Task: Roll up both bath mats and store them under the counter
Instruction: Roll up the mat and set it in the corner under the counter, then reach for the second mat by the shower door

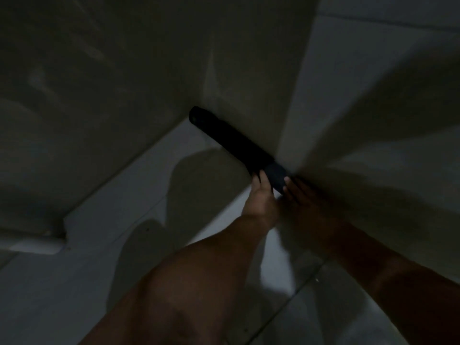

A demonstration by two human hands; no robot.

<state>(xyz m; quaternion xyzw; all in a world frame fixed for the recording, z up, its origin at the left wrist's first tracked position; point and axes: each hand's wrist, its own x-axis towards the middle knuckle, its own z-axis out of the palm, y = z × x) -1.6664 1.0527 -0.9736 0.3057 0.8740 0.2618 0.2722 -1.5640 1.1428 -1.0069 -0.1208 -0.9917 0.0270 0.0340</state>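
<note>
Only one rolled mat (234,143) can be counted with certainty; it is dark, almost black. A slightly lighter, bluish part is seen at its near end, and it cannot be told whether this is a second mat or the same one. Two grips are counted, and two bare forearms are seen coming from the lower edge of the view.

The rolled mat is laid on the tiled floor (74,282), pressed close along the foot of a pale panel (236,83), where the panel meets the floor. Its long axis is directed diagonally, from the upper left to the lower right of the view. The round far end is pointed to the upper left, and the near end is pointed towards the person.

The left grip (261,192) is placed at the near end of the roll, with its fingertips against the roll's side. The right grip (302,195) is placed just beside it, mostly in shadow, with its thumb touching the roll's end. The picture is dark and blurred, so it cannot be told whether either grip is clasped round the roll or is only pressed against it.
</note>
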